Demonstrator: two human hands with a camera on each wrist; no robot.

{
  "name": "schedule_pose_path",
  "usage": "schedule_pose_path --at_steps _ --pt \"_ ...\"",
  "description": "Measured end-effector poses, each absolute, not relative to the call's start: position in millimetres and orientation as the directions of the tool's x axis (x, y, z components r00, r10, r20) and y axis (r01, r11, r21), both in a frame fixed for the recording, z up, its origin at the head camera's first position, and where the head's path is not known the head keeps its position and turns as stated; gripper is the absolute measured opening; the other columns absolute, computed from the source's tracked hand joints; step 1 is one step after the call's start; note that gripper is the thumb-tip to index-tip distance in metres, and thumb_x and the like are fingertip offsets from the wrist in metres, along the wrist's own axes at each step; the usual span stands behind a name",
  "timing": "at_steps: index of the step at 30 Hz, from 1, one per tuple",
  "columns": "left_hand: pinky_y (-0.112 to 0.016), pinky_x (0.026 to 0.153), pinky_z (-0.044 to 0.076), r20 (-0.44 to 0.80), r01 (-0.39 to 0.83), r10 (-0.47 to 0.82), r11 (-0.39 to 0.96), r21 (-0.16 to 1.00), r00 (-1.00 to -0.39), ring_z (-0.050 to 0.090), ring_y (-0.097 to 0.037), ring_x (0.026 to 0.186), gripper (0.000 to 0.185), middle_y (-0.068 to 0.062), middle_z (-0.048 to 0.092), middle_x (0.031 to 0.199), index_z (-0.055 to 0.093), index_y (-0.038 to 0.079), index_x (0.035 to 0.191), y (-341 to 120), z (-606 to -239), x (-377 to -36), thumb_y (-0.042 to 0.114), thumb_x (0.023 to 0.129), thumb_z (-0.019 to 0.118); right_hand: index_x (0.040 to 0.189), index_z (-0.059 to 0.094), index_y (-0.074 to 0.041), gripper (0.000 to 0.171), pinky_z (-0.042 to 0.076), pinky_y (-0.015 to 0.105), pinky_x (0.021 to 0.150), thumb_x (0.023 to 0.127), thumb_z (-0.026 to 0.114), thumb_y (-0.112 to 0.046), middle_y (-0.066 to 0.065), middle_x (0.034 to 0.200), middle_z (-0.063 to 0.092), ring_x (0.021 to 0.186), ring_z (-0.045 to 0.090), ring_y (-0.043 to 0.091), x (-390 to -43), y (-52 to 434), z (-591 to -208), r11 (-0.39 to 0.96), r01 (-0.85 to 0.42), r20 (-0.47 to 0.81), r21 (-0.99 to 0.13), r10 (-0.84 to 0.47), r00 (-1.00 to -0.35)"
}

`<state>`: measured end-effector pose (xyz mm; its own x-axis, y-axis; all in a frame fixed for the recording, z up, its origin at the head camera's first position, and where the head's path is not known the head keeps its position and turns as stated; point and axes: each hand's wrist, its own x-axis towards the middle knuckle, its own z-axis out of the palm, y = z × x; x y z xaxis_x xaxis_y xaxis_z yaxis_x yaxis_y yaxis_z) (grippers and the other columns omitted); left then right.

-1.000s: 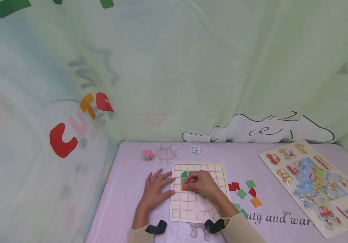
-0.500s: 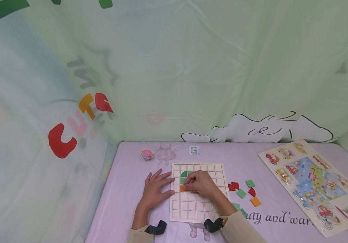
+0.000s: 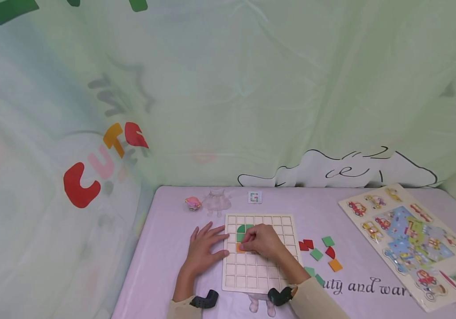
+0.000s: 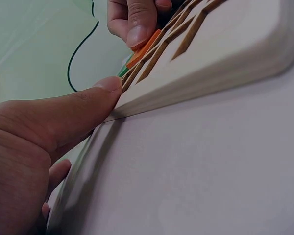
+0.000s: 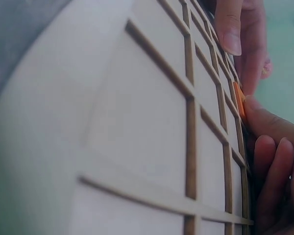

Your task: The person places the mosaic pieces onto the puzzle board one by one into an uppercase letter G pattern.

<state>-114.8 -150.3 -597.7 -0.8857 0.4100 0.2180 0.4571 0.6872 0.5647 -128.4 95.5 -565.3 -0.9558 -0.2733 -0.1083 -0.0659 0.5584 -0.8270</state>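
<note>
A pale wooden grid board (image 3: 257,270) lies flat on the lilac table. Green pieces (image 3: 242,229) sit in its upper left cells. My right hand (image 3: 247,245) hovers over the board and pinches an orange piece (image 3: 239,249) down at a cell below the green ones. The orange piece (image 4: 146,45) shows tilted under a fingertip in the left wrist view, and edge-on as the orange piece (image 5: 240,102) in the right wrist view. My left hand (image 3: 211,243) lies flat beside the board's left edge, fingers spread. Its thumb (image 4: 88,100) presses against the board (image 4: 225,58).
Loose red, green and orange pieces (image 3: 317,254) lie right of the board. A vehicle puzzle board (image 3: 409,241) fills the right side. A pink toy (image 3: 193,203) and a small card (image 3: 254,197) sit at the back edge, under a green printed curtain (image 3: 228,97).
</note>
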Motion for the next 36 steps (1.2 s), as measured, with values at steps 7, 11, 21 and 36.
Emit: schedule_pose_path --at_steps 7,11,21,36 --pt "-0.071 0.118 0.016 0.210 0.454 0.411 0.697 0.555 -0.887 0.037 -0.037 0.150 0.047 0.002 0.059 0.149 0.071 0.026 0.131 -150 -598 -114 0.043 0.087 0.076 0.071 0.073 -0.017 0.018 0.044 0.022 0.047 0.077 0.089 -0.019 -0.007 0.061 0.063 0.051 0.054 0.008 -128 97 -565 0.528 -0.051 -0.121 -0.848 -0.287 -0.950" --pt "-0.069 0.120 0.014 0.185 0.435 0.405 0.706 0.559 -0.895 0.035 -0.034 0.152 0.048 0.004 0.057 0.151 0.070 0.027 0.132 -150 -598 -114 0.044 0.088 0.075 0.072 0.073 -0.016 0.017 0.044 0.022 0.046 0.077 0.089 -0.017 -0.006 0.060 0.063 0.049 0.054 0.008 -129 97 -566 0.515 -0.043 -0.130 -0.856 -0.295 -0.946" --pt "-0.068 0.121 0.013 0.186 0.437 0.408 0.702 0.563 -0.894 0.034 -0.034 0.152 0.048 0.004 0.056 0.151 0.069 0.027 0.133 -151 -600 -115 0.045 0.088 0.074 0.073 0.073 -0.016 0.017 0.044 0.022 0.046 0.078 0.089 -0.018 -0.006 0.062 0.064 0.049 0.054 0.007 -128 98 -566 0.523 -0.052 -0.121 -0.851 -0.292 -0.949" --pt "-0.070 0.118 0.017 0.209 0.450 0.406 0.707 0.545 -0.890 0.038 -0.036 0.150 0.047 0.002 0.058 0.149 0.070 0.028 0.131 -150 -597 -114 0.045 0.088 0.075 0.086 0.077 -0.019 0.008 0.053 0.022 0.060 0.084 0.084 -0.021 -0.003 0.076 0.066 0.068 0.060 0.014 -118 134 -549 0.533 0.026 -0.156 -0.846 -0.200 -0.967"
